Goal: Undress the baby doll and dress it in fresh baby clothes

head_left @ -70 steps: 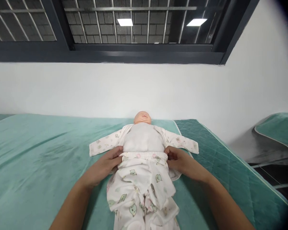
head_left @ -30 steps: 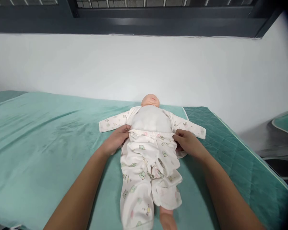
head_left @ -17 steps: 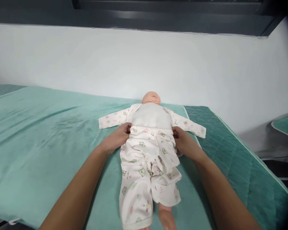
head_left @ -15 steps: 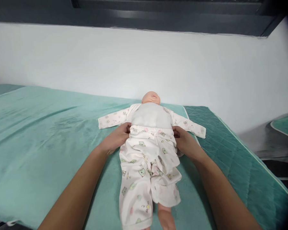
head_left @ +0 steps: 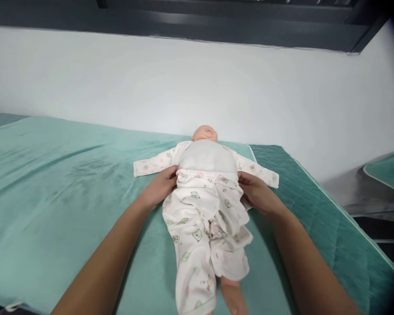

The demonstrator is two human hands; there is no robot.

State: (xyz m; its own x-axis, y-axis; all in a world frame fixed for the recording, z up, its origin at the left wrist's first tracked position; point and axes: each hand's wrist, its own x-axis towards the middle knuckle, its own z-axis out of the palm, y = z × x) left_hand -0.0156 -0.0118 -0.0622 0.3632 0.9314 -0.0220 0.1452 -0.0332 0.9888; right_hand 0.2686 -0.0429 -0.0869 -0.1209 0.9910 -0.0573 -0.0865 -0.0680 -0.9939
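A baby doll lies on its back, head toward the wall, arms spread in white printed sleeves. Its torso is a plain pale cloth body. White printed baby pants cover it from the waist down, and one bare lower leg shows below the bunched right-hand leg. My left hand pinches the waistband at the left side. At the right side my right hand has its fingers closed on the same waistband. Both sets of fingertips are partly hidden by the cloth.
Under the doll is a green sheet on a bed, with a darker quilted green mat to the right. A white wall stands behind. Overhead runs a dark bed frame. Another green pad edge shows at far right.
The waistband has stretched slightly wider and sits a little higher, with both hands still on it. The doll's legs have swung slightly to the right.
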